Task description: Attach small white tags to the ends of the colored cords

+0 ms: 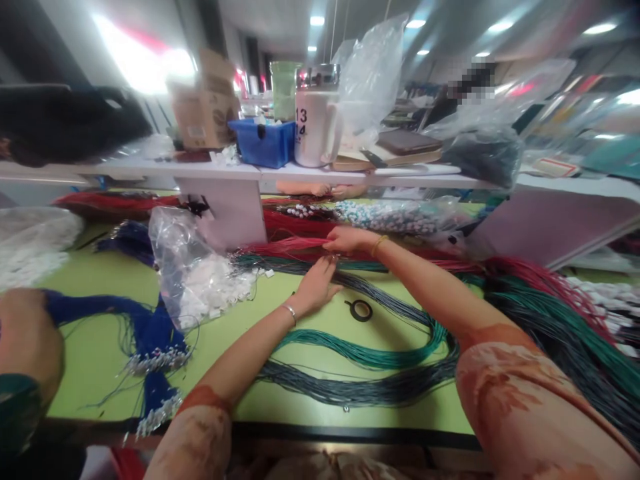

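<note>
My right hand (352,240) is closed around strands of a bundle of thin red wires (295,244) at the far side of the bench. Just below and nearer me, my left hand (316,285) has its fingers drawn together beside those wires; what lies between its fingertips is hidden. Dark grey wires (380,293) run under and right of my left hand. A roll of black tape (361,310) lies on the green mat (320,327). Closer to me are a bundle of green wires (350,351) and another dark grey bundle (345,389).
A clear bag (175,267) spills white connectors (213,293) at left. Blue wires (155,327) lie near a co-worker's arm (30,347). Another person's hands (310,189) show beneath the shelf (220,171), which bears a mug (313,127) and a blue bin (265,143).
</note>
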Motion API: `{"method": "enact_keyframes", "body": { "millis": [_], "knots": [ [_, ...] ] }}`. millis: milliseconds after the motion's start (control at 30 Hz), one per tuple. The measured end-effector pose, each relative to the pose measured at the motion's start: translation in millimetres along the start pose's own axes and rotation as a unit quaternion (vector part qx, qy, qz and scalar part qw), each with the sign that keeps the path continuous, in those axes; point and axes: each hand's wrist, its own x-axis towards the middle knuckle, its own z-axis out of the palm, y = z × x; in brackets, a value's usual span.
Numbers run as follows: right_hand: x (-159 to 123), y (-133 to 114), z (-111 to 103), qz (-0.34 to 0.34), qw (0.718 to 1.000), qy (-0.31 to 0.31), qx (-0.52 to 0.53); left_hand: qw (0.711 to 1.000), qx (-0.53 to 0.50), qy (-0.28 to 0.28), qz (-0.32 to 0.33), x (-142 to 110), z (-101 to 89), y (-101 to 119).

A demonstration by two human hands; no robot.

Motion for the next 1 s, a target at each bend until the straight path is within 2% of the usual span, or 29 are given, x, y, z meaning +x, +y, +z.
{"method": "enact_keyframes", "body": {
  "millis": [67, 133, 200, 267, 333, 400, 467, 533, 600, 633, 700, 767, 867, 900, 933, 967, 1000],
  "knots": [
    [-7, 0, -3, -0.004, 0.999, -0.018, 0.027, 0.997, -0.040, 0.034, -0.058, 19, 6.5, -11],
    [-17, 0, -8, -0.017, 0.993, 0.007, 0.115, 0.992, -0.048, 0.059, -0.097, 34, 11.3, -24],
    [-30, 1, -17, -0.033, 0.976, 0.043, 0.212, 0.992, -0.006, 0.062, -0.106, 42, 15.9, -38],
    [-49, 4, -29, -0.055, 0.956, 0.079, 0.278, 0.992, 0.059, 0.032, -0.110, 41, 22.1, -55],
    [-70, 7, -39, -0.077, 0.935, 0.139, 0.317, 0.986, 0.112, -0.014, -0.125, 33, 29.9, -70],
    [-87, 9, -45, -0.083, 0.918, 0.183, 0.341, 0.981, 0.145, -0.036, -0.127, 25, 37.0, -81],
    [-95, 9, -45, -0.064, 0.925, 0.179, 0.328, 0.981, 0.166, -0.032, -0.093, 19, 40.4, -87],
    [-96, 6, -40, -0.037, 0.946, 0.137, 0.293, 0.982, 0.181, -0.010, -0.061, 17, 39.1, -90],
    [-94, 1, -34, -0.031, 0.951, 0.117, 0.284, 0.978, 0.190, 0.015, -0.085, 17, 34.3, -96],
    [-92, -1, -30, -0.039, 0.944, 0.130, 0.301, 0.974, 0.193, 0.025, -0.112, 17, 31.5, -99],
    [-91, -6, -25, -0.065, 0.912, 0.187, 0.359, 0.969, 0.198, 0.031, -0.143, 16, 26.4, -108],
    [-92, -8, -20, -0.074, 0.885, 0.215, 0.407, 0.973, 0.199, 0.024, -0.118, 15, 21.9, -116],
    [-94, -3, -17, -0.053, 0.878, 0.212, 0.426, 0.981, 0.181, -0.001, -0.076, 12, 14.2, -127],
    [-95, 0, -18, -0.057, 0.866, 0.242, 0.433, 0.983, 0.172, -0.009, -0.067, 12, 11.1, -131],
    [-96, 4, -19, -0.089, 0.829, 0.306, 0.460, 0.985, 0.163, -0.019, -0.058, 11, 7.9, -135],
    [-97, 7, -19, -0.117, 0.795, 0.340, 0.488, 0.986, 0.154, -0.029, -0.051, 10, 4.7, -138],
    [-97, 11, -20, -0.130, 0.781, 0.342, 0.505, 0.988, 0.145, -0.038, -0.046, 10, 1.8, -141]
  ]
}}
